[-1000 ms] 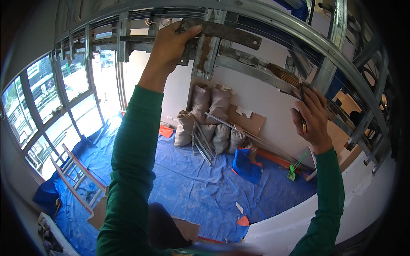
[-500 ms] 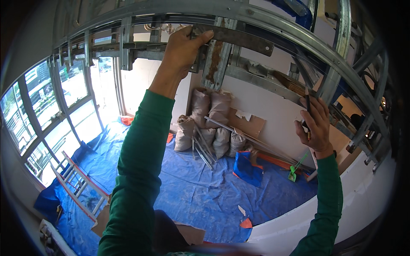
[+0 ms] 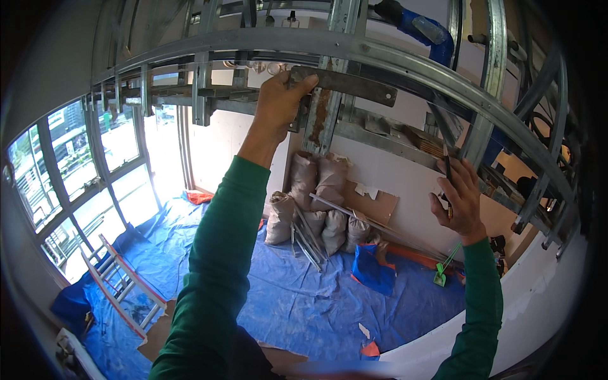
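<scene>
Overhead, my left hand (image 3: 278, 107) is closed on one end of a dark metal square (image 3: 354, 85), with the thumb pressed on its face. The long blade lies across a vertical galvanized stud (image 3: 322, 126) that has a rusty streak, just under a curved-looking steel channel (image 3: 297, 43). Part of the square's shorter leg shows below my fingers; the rest is hidden by the hand. Off to the right, my right hand (image 3: 462, 199) grips a dark pencil (image 3: 448, 174), point up. It is apart from the square, in front of the lower metal framing (image 3: 392, 139).
Blue tarp (image 3: 297, 316) covers the floor far below. Several filled sacks (image 3: 280, 218) and metal strips stand by the wall. A ladder (image 3: 123, 285) is at left near the windows (image 3: 69, 152). A blue-wrapped pipe (image 3: 430, 31) and more studs (image 3: 494, 69) hang at upper right.
The view has tilted up, so the framing, square and floor things sit lower in the picture. My left hand keeps the square on the stud; my right hand still holds the pencil, slightly further left.
</scene>
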Available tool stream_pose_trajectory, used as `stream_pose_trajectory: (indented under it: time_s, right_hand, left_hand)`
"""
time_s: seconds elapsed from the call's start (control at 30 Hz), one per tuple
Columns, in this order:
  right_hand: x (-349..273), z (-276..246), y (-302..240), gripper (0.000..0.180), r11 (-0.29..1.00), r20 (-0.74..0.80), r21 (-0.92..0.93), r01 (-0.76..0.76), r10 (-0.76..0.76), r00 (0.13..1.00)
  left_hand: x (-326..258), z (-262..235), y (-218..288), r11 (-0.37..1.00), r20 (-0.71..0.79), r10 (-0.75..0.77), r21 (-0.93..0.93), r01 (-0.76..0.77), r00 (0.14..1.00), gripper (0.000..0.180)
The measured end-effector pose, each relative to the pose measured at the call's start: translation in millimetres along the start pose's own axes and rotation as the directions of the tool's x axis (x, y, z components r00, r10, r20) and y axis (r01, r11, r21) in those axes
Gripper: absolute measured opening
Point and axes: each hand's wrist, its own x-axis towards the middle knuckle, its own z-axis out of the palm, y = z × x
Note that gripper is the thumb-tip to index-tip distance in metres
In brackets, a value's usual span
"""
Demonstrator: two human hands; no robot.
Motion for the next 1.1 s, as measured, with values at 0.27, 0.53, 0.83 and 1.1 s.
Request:
stream_pose_trajectory:
  time_s: [0.27,0.53,0.83,1.1]
  right_hand:
    - [10,-15,-11,0.029,0.999,0.04,0.017,-0.032,0.031,0.999]
    - [28,-40,-32,0.032,0.999,0.083,0.036,-0.037,0.034,0.996]
    - [104,-58,-59,0.045,0.996,-0.087,0.014,0.087,-0.086,0.993]
    - [156,-33,-42,0.037,0.983,-0.102,-0.163,0.088,-0.105,0.989]
  left_hand:
    - [2,-2,3,0.999,0.034,-0.014,0.041,0.013,0.999,0.039]
    - [1,-2,2,1.0,0.039,0.007,0.023,-0.008,0.999,0.04]
    - [-2,-2,5,1.0,0.027,-0.02,-0.016,0.021,0.999,0.041]
    - [5,-6,2,0.998,0.04,-0.032,0.049,0.03,0.999,0.038]
